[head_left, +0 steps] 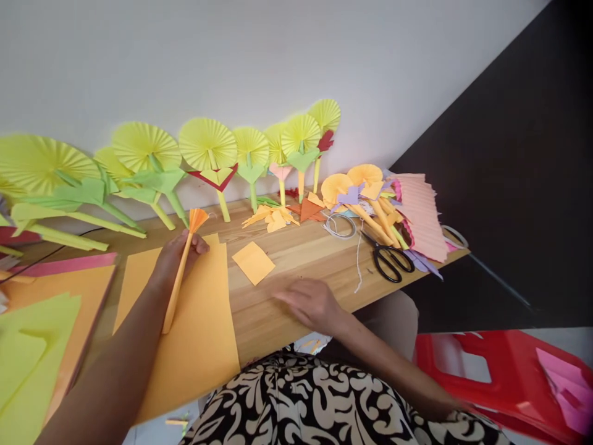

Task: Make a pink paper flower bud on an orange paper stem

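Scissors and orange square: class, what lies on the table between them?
In the head view, a white string lies between the scissors and the orange square, nearer the scissors.

Papercraft workspace — wooden table [327, 254], paper fans [207, 142], scissors [380, 248]

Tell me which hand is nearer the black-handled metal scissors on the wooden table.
Right. The right hand is to the left of the black-handled scissors, apart from them; the left hand is much farther left, holding a light-orange rolled-paper stem.
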`<control>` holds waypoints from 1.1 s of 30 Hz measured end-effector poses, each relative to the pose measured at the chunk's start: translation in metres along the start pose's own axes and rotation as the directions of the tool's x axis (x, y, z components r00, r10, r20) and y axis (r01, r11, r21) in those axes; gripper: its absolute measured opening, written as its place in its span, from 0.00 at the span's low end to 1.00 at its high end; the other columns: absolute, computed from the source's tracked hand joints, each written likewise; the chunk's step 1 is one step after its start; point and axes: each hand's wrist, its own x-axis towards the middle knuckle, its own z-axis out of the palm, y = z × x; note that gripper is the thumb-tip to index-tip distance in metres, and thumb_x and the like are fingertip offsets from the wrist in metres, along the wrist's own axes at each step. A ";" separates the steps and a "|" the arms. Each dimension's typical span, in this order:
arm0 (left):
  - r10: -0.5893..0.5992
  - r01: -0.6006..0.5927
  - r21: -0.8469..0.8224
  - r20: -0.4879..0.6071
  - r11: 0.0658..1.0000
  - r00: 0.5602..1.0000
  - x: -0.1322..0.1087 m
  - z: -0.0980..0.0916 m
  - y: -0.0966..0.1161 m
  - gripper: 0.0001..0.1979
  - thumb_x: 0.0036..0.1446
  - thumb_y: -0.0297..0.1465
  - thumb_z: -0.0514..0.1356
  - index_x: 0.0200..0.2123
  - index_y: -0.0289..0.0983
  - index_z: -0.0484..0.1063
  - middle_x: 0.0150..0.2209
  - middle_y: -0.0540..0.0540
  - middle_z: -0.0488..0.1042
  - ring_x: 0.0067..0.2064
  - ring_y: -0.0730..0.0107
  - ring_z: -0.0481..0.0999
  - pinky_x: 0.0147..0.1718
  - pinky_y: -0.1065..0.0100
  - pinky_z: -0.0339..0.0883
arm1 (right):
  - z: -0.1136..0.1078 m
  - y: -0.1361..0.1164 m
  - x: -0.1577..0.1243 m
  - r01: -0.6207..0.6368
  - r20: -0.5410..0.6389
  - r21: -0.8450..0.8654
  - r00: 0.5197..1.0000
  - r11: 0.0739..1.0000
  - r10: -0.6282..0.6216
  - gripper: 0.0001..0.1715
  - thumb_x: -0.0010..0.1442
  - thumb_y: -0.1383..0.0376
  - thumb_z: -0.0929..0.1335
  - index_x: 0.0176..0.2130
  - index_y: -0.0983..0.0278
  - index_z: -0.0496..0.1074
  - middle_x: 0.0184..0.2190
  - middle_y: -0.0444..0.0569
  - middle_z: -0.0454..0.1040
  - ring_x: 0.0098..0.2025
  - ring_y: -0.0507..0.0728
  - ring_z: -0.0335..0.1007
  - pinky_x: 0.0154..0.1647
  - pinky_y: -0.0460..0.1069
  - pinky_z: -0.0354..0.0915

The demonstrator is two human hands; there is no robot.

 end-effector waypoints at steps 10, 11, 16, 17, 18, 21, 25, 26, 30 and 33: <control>-0.010 0.010 0.030 -0.010 0.999 1.000 -0.001 0.001 0.002 0.17 0.62 0.38 0.59 0.23 0.37 0.71 0.22 0.47 0.68 0.30 0.66 0.69 0.41 0.61 0.68 | -0.107 0.169 -0.037 -0.693 -0.251 -0.597 0.639 0.403 0.727 0.32 0.62 0.62 0.64 0.62 0.75 0.64 0.61 0.69 0.67 0.59 0.72 0.63 0.58 0.64 0.59; -0.012 0.012 0.031 -0.007 0.999 1.000 -0.001 0.000 0.001 0.17 0.62 0.38 0.59 0.23 0.37 0.71 0.22 0.47 0.68 0.30 0.66 0.69 0.41 0.61 0.68 | -0.110 0.178 -0.041 -0.699 -0.242 -0.625 0.597 0.348 0.765 0.35 0.62 0.60 0.64 0.63 0.75 0.62 0.62 0.70 0.66 0.59 0.73 0.62 0.57 0.64 0.60; -0.005 0.005 0.018 -0.006 1.000 1.000 -0.001 0.000 0.000 0.16 0.64 0.37 0.57 0.24 0.38 0.71 0.22 0.48 0.67 0.29 0.66 0.67 0.39 0.62 0.66 | -0.111 0.194 -0.048 -0.628 -0.185 -0.733 0.553 0.260 0.813 0.38 0.62 0.56 0.64 0.65 0.74 0.58 0.55 0.70 0.71 0.54 0.73 0.63 0.51 0.62 0.58; -0.008 0.008 0.016 -0.007 1.000 1.000 -0.001 0.000 0.000 0.16 0.64 0.36 0.57 0.24 0.38 0.71 0.22 0.48 0.67 0.29 0.67 0.67 0.39 0.62 0.66 | -0.111 0.195 -0.047 -0.608 -0.170 -0.750 0.560 0.262 0.811 0.38 0.62 0.57 0.64 0.65 0.73 0.58 0.54 0.70 0.72 0.54 0.73 0.64 0.51 0.62 0.57; -0.012 0.013 0.016 -0.008 1.000 1.000 -0.001 -0.001 0.000 0.16 0.64 0.36 0.56 0.24 0.38 0.71 0.22 0.48 0.67 0.30 0.66 0.67 0.39 0.62 0.66 | -0.110 0.196 -0.045 -0.589 -0.154 -0.763 0.568 0.268 0.809 0.37 0.63 0.57 0.63 0.65 0.73 0.59 0.52 0.69 0.73 0.53 0.72 0.64 0.51 0.62 0.56; -0.030 0.031 0.017 -0.015 0.999 0.999 -0.001 -0.002 0.000 0.17 0.65 0.36 0.56 0.24 0.38 0.71 0.23 0.47 0.67 0.31 0.66 0.67 0.41 0.62 0.66 | -0.114 0.201 -0.038 -0.575 -0.125 -0.767 0.569 0.284 0.813 0.34 0.63 0.60 0.63 0.63 0.72 0.62 0.50 0.69 0.74 0.51 0.71 0.66 0.51 0.61 0.55; -0.031 0.031 0.009 -0.024 0.999 0.999 0.000 -0.003 -0.002 0.17 0.65 0.37 0.57 0.24 0.38 0.71 0.23 0.48 0.66 0.31 0.66 0.67 0.42 0.61 0.66 | -0.128 0.207 -0.024 -0.658 -0.105 -0.701 0.477 0.275 0.873 0.27 0.63 0.62 0.62 0.59 0.69 0.68 0.47 0.66 0.76 0.49 0.68 0.70 0.50 0.59 0.56; -0.030 0.030 0.008 -0.025 1.000 0.999 -0.001 -0.003 -0.002 0.17 0.65 0.37 0.57 0.24 0.38 0.71 0.23 0.47 0.67 0.31 0.66 0.67 0.42 0.61 0.66 | -0.133 0.209 -0.020 -0.680 -0.105 -0.685 0.446 0.260 0.889 0.26 0.64 0.62 0.62 0.58 0.68 0.70 0.46 0.64 0.77 0.47 0.67 0.71 0.48 0.57 0.58; -0.028 0.028 0.006 -0.023 1.000 0.999 -0.001 -0.003 -0.002 0.16 0.64 0.37 0.58 0.24 0.38 0.71 0.23 0.47 0.67 0.31 0.66 0.67 0.42 0.61 0.67 | -0.158 0.217 -0.005 -0.748 -0.146 -0.633 0.370 0.201 0.918 0.26 0.67 0.62 0.58 0.57 0.71 0.72 0.46 0.65 0.77 0.43 0.63 0.73 0.39 0.53 0.58; -0.022 0.022 0.007 -0.026 1.000 0.999 -0.001 -0.002 -0.001 0.14 0.62 0.35 0.59 0.24 0.38 0.70 0.23 0.48 0.68 0.30 0.67 0.67 0.41 0.62 0.67 | -0.175 0.224 0.002 -0.771 -0.144 -0.597 0.372 0.219 0.917 0.31 0.68 0.61 0.56 0.61 0.74 0.67 0.51 0.67 0.75 0.49 0.63 0.72 0.41 0.52 0.57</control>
